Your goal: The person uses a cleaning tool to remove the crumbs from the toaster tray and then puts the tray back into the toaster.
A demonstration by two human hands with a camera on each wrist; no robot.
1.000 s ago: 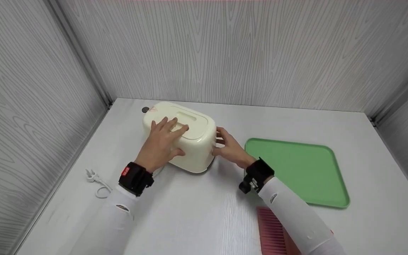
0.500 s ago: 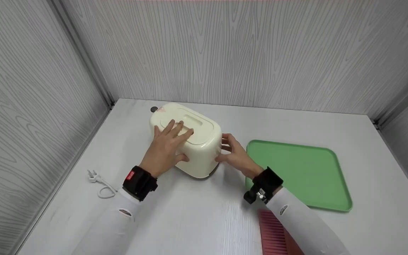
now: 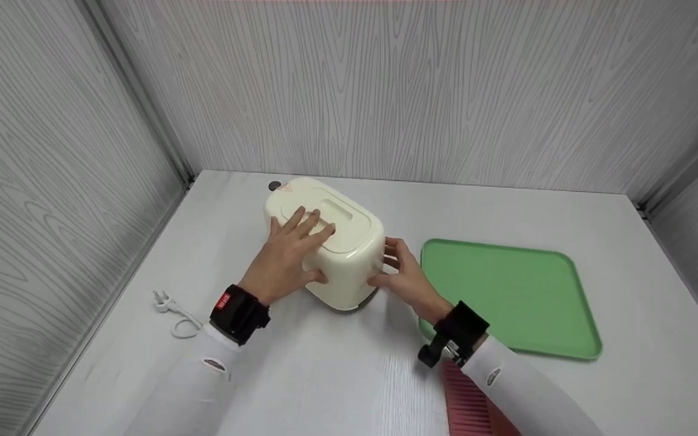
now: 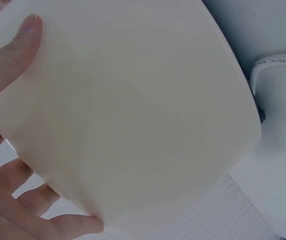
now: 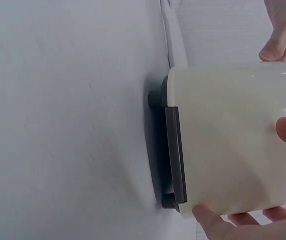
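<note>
A cream toaster point(image 3: 349, 269) with a lidded top stands slantwise on the table, left of the middle in the head view. My left hand point(image 3: 285, 260) lies spread over its top, fingertips at the recesses in the lid, thumb against the long side. Around the toaster's right end, my right hand point(image 3: 409, 281) grips with bent fingers on the far side and thumb on the near one. The right wrist view shows the dark base strip point(image 5: 175, 155) and dark feet low on the toaster point(image 5: 222, 145). A round dark knob point(image 3: 274, 186) shows at its far left end.
Right of the toaster lies a green tray point(image 3: 509, 303), its near left corner under the right wrist. A red ribbed object point(image 3: 467, 399) is partly hidden by the right sleeve. A white plug point(image 3: 164, 303) with its cord rests at the left. Grey wood-grain walls point(image 3: 385, 91) enclose the table.
Both hands have shifted the toaster to the right and slightly nearer, turning it a little clockwise. Its distance to the green tray is smaller.
</note>
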